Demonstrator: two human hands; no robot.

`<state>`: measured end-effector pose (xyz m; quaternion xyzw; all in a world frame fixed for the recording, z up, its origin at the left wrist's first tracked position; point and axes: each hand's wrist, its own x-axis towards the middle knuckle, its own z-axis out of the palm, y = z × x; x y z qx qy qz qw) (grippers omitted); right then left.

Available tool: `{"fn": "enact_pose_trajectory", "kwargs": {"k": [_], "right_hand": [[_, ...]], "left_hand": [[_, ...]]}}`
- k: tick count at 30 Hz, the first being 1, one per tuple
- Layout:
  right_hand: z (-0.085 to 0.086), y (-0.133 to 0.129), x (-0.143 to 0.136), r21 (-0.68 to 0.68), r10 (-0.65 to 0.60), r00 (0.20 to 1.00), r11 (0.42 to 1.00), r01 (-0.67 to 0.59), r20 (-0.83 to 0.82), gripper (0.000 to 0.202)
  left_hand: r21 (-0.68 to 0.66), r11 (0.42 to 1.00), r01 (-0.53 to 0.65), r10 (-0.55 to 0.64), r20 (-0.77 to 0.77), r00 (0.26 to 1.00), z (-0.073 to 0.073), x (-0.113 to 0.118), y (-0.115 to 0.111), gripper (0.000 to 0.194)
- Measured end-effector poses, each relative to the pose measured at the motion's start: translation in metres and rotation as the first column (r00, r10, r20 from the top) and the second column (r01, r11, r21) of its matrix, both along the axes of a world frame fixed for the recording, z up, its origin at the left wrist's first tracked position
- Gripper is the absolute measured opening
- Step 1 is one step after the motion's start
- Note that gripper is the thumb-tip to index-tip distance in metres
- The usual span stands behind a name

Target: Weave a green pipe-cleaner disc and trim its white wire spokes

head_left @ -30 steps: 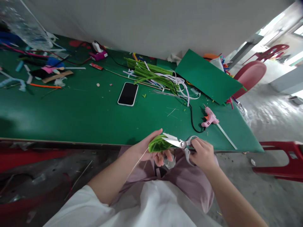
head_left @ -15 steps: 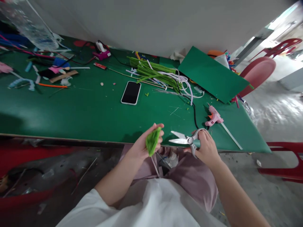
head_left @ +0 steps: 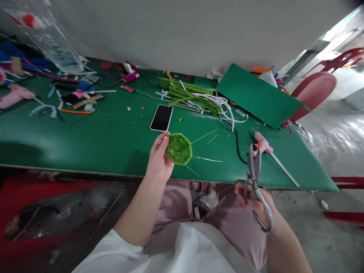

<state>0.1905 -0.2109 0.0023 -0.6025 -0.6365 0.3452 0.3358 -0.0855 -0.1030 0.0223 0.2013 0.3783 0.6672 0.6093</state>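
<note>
Between the thumb and fingers of my left hand (head_left: 159,161) is a round green disc of coiled pipe cleaner (head_left: 179,149), its flat face turned up toward me. Thin bare wires (head_left: 207,159) stick out from its right side. My right hand (head_left: 257,204) holds grey metal scissors (head_left: 252,170) by the handles, blades slightly parted and pointing up and away, near the table's front edge. A pink glue gun (head_left: 263,143) with a long white glue stick lies just beyond the scissors.
On the green table (head_left: 99,148) lie a white-edged phone (head_left: 161,118), a bundle of green pipe cleaners (head_left: 193,94) and a green board (head_left: 258,96). Craft scraps, a small doll (head_left: 81,91) and a clear plastic bottle (head_left: 61,49) are at the left. A black cable (head_left: 237,146) runs to the glue gun.
My left hand has moved left and forward and turned the green disc from edge-on to face-up. My right hand has drawn right and back, swinging the scissors from pointing left to pointing away.
</note>
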Motion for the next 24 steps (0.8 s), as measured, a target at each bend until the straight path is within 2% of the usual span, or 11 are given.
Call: {"fn": "enact_pose_trajectory", "kwargs": {"k": [1,3,7,8,10,13,16,19,21,24], "right_hand": [[0.002,-0.004,-0.003,-0.08,0.064,0.994,0.994,-0.071,-0.083,0.075],[0.002,-0.011,-0.012,-0.179,0.107,0.965,0.972,-0.152,-0.241,0.07],[-0.005,-0.022,-0.048,-0.275,0.068,0.884,0.937,-0.216,-0.463,0.068],[-0.006,-0.024,-0.059,-0.288,0.104,0.874,0.92,-0.266,-0.475,0.067],[-0.006,-0.025,-0.077,-0.285,0.114,0.869,0.917,-0.279,-0.481,0.064],[-0.005,-0.023,-0.09,-0.273,0.118,0.846,0.915,-0.296,-0.521,0.062],[-0.008,-0.02,-0.088,-0.292,0.079,0.833,0.915,-0.278,-0.548,0.061],[-0.015,-0.02,-0.081,-0.284,0.065,0.82,0.92,-0.269,-0.569,0.059],[-0.019,-0.021,-0.08,-0.262,0.079,0.794,0.92,-0.291,-0.603,0.058],[-0.025,-0.022,-0.084,-0.236,0.126,0.778,0.912,-0.335,-0.615,0.058]], "left_hand": [[0.004,1.0,-0.023,0.023,0.009,1.0,0.002,0.001,0.0,0.009],[-0.009,0.997,-0.08,0.08,0.024,0.997,0.003,0.004,0.001,0.012],[-0.043,0.992,-0.119,0.12,0.017,0.993,0.003,0.013,0.005,0.019],[-0.042,0.993,-0.109,0.109,0.011,0.994,0.002,0.015,0.006,0.019],[-0.046,0.996,-0.07,0.071,0.018,0.997,0.002,0.02,0.007,0.017],[-0.065,0.998,0.025,-0.017,0.121,0.992,0.002,0.026,0.007,0.016],[-0.119,0.987,0.105,-0.066,0.292,0.954,0.0,0.025,0.006,0.019],[-0.17,0.98,0.103,-0.023,0.42,0.907,-0.001,0.021,0.004,0.016],[-0.168,0.981,0.096,-0.003,0.484,0.875,0.0,0.02,0.004,0.014],[-0.108,0.985,0.136,-0.052,0.563,0.825,0.002,0.022,0.002,0.013]]}}
